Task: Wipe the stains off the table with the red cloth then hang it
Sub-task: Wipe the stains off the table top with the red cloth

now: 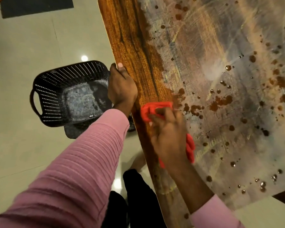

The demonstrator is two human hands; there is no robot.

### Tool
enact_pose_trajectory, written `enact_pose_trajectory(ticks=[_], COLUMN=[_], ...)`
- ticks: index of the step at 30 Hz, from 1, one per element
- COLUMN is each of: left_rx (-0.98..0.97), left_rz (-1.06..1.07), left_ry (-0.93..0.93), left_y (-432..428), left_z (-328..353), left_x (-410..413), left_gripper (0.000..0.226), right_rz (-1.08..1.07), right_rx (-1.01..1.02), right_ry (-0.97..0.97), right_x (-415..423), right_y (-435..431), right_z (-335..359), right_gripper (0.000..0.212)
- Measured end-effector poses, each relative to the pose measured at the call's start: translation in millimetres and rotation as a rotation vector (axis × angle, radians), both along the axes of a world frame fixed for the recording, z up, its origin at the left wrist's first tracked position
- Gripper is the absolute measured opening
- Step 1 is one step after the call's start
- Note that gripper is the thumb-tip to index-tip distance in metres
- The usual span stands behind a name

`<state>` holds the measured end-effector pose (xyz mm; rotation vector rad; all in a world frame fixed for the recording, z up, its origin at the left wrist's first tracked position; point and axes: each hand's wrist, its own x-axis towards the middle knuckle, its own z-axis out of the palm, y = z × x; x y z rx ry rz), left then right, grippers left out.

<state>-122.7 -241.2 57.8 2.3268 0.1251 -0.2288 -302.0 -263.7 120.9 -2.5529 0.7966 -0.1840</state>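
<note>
Trousers [138,199]: dark, at the near edge of the view, between the two arms, over pale floor
Left sleeve [69,171]: pink, ribbed, running from the near left corner up towards the table edge
Right sleeve [212,214]: pink cuff at the near right, forearm bare beyond it
Right hand [168,134]: palm down on the table near its left edge, blurred; fingers curled over and pressing the cloth, how tightly they sit together cannot be told
Red cloth [155,109]: bunched under the right hand, on the wooden strip at the border of the smeared patch; one fold shows beyond the fingertips, another at the right of the wrist
Left hand [122,86]: gripping the table's left edge just beyond the cloth, thumb lying on top, the other fingers wrapped out of sight under the edge
Table [130,38]: brown wood grain, clean along the left strip; the rest covered by a pale, streaky film
Stains [220,101]: brown spots and splashes, thickest just right of the cloth, scattered to the far and right parts
Basket [56,96]: black, perforated, with a handle, on the floor left of the table, beside the left hand
Floor [23,55]: light tiles, glossy, with lamp reflections
Mat [36,5]: dark, far left corner
</note>
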Motion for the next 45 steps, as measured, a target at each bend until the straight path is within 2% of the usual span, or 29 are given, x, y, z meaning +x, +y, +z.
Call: enact_pose_trajectory(ticks=[3, 5, 9, 13, 15, 21, 23, 27, 29, 33, 35, 37, 41, 45], left_rx=[0.008, 0.011, 0.028, 0.002, -0.007, -0.015, -0.016, -0.027, -0.026, -0.038, -0.037, -0.023, 0.009, -0.004], left_rz=[0.001, -0.002, 0.012, 0.014, 0.012, -0.005, -0.016, -0.011, -0.004, 0.009, 0.008, -0.004, -0.006, -0.013], left_ry=[-0.005, -0.004, 0.003, 0.021, 0.02, 0.008, -0.003, 0.003, 0.002, -0.015, -0.02, -0.015, -0.028, -0.043], left_y=[0.0, -0.5, -0.2, 0.3, 0.5, 1.3, 1.5, 1.8, 1.4, 0.2, 0.7, 1.0, 1.3, 1.7], left_z=[1.6, 2.7, 0.2, -1.0, -0.2, 3.0, 3.3, 3.1, 3.1, 4.0, 4.1, 4.5, 2.5, 3.4], left_x=[-0.4, -1.1, 1.2, 2.0, 2.1, 0.7, 1.4, 0.8, 0.2, -0.5, -0.9, -1.7, -0.5, 0.9], left_gripper=[0.043, 0.041, 0.04, 0.042, 0.044, 0.042, 0.042, 0.042, 0.041, 0.04, 0.039, 0.039, 0.04, 0.043], right_rz=[0.269, 0.348, 0.042, -0.128, -0.092, 0.339, 0.279, -0.024, -0.059, 0.142, 0.275, 0.309, 0.044, -0.09], right_rx=[0.024, -0.005, -0.026, -0.009, 0.014, -0.013, -0.054, -0.102, -0.078, 0.01, 0.018, -0.017, -0.147, -0.12], right_ry=[0.005, 0.032, 0.064, 0.009, 0.018, 0.028, 0.022, 0.027, 0.009, -0.013, -0.006, 0.003, 0.006, 0.008], right_x=[-15.4, -22.1, -24.4, -20.3, -20.2, -44.3, -49.9, -49.3, -48.2, -55.4, -61.9, -66.0, -70.1, -74.6], right_y=[25.5, 17.9, -14.9, -17.6, -2.7, 24.2, 11.3, -14.6, -6.8, 25.5, 29.8, 20.2, -12.0, -14.6], right_z=[-1.9, -4.8, -7.9, -6.4, -5.0, -6.0, -7.9, -9.5, -10.4, -7.0, -6.6, -6.9, -5.4, -8.5], right_gripper=[0.028, 0.029, 0.037, 0.03, 0.031, 0.026, 0.027, 0.029, 0.03, 0.029, 0.026, 0.026, 0.026, 0.029])
